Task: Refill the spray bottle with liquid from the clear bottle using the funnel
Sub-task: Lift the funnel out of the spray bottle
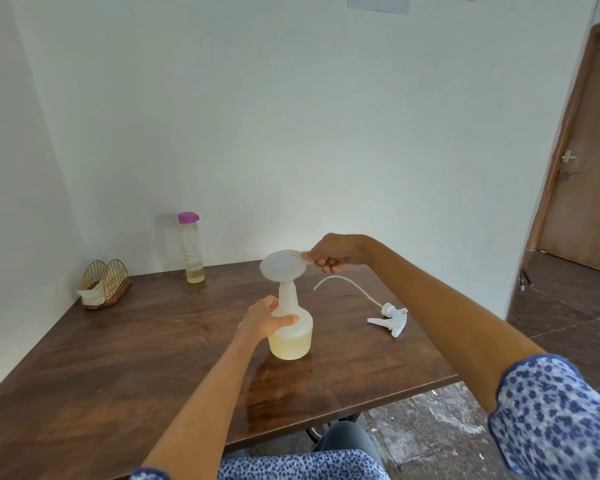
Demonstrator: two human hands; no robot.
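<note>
On the table (118,358), left fingers (284,319) grip spray bottle (291,336), right fingers (323,262) pinch funnel (284,268).

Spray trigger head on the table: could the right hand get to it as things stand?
Probably yes: the trigger head lies unobstructed below the right hand, but that hand pinches the funnel rim.

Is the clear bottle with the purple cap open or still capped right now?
Capped. The clear bottle stands upright at the table's back with its purple cap on; only a little yellowish liquid shows at its bottom.

Funnel (283,267) in spray bottle (291,332) — clear bottle (191,247) behind-left, sprayer head (390,318) right.
</note>
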